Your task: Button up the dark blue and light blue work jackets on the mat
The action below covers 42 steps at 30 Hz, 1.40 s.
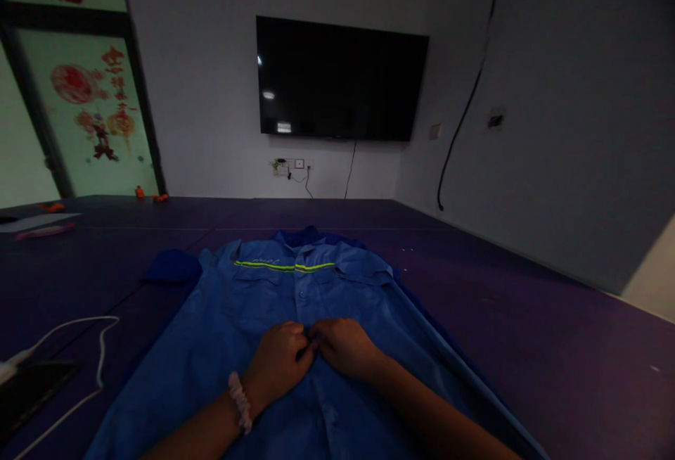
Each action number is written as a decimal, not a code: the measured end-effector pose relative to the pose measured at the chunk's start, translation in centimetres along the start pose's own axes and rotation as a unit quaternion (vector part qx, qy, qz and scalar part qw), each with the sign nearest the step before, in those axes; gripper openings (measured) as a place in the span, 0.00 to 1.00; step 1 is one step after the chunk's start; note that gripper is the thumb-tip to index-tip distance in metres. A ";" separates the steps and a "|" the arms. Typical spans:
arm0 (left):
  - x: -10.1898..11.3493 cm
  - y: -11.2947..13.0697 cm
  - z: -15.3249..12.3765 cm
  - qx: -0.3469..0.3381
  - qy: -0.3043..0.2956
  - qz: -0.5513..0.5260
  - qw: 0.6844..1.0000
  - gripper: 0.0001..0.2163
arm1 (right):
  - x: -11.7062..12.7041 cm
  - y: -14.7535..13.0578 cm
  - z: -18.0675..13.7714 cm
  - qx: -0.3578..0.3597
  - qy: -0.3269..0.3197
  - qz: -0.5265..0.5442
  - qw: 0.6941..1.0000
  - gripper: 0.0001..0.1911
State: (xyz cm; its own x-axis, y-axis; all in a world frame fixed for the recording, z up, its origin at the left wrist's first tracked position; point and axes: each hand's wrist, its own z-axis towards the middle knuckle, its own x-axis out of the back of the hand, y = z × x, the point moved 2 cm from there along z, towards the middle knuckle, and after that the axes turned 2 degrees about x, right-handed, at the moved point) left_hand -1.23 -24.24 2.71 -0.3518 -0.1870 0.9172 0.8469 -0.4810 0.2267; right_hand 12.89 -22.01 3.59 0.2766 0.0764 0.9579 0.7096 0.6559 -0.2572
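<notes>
A blue work shirt [264,295] with a yellow-green stripe across the chest lies spread on the purple surface, its collar pointing away from me. My left hand [282,360], with a pale pink scrunchie [240,401] on the wrist, is closed on the front placket at mid-shirt. From the other side my right hand [345,346] pinches the same placket, fingertips touching those of the left. The bit of cloth or button between the fingers is hidden. Above the hands a button [302,294] shows on the placket.
Left of the shirt lie a dark flat device [36,386] and a white cable [100,354]. A darker blue piece of cloth [171,266] lies by the left shoulder. Small orange objects [159,198] sit near the glass door. A television [342,80] hangs on the far wall.
</notes>
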 end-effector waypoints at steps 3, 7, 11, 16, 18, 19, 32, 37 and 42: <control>0.2 0.1 0.0 -0.001 0.002 0.002 1.000 0.17 | 0.1 -0.1 -0.1 -0.017 -0.004 -0.007 1.000 0.15; 0.4 0.0 -0.1 0.009 0.007 0.009 1.000 0.16 | -0.1 -0.1 -0.1 -0.027 0.007 -0.010 1.000 0.14; 0.4 0.0 0.0 0.014 -0.003 0.008 1.000 0.15 | -0.4 0.1 0.0 -0.036 0.009 -0.015 0.999 0.13; 0.4 0.0 0.0 0.020 -0.017 0.008 1.000 0.14 | -0.2 -0.1 0.0 -0.018 0.001 -0.016 1.000 0.14; 0.4 -0.1 0.0 0.020 -0.020 0.010 1.000 0.14 | -0.1 -0.1 0.0 -0.013 -0.001 -0.016 1.000 0.14; 0.4 -0.1 0.0 0.021 -0.022 0.011 0.999 0.14 | -0.1 -0.1 -0.1 -0.014 -0.002 -0.016 1.000 0.15; 0.4 -0.3 0.0 0.018 -0.010 -0.005 1.000 0.14 | -0.5 -0.1 0.0 -0.041 0.009 -0.023 0.999 0.15; 0.6 -0.1 0.0 0.032 -0.002 -0.007 0.999 0.13 | -0.5 -0.2 0.0 -0.042 0.007 -0.035 0.998 0.14; 0.8 0.0 0.1 0.037 -0.024 -0.002 0.999 0.12 | -0.2 -0.3 0.0 -0.036 0.003 -0.020 0.999 0.15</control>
State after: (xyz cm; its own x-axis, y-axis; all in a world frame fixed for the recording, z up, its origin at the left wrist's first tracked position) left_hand -1.45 -24.36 3.51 -0.3365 -0.1434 0.9307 0.8734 -0.4170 0.2515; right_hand 12.65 -22.21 3.49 0.2509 0.0456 0.9669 0.7647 0.6032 -0.2269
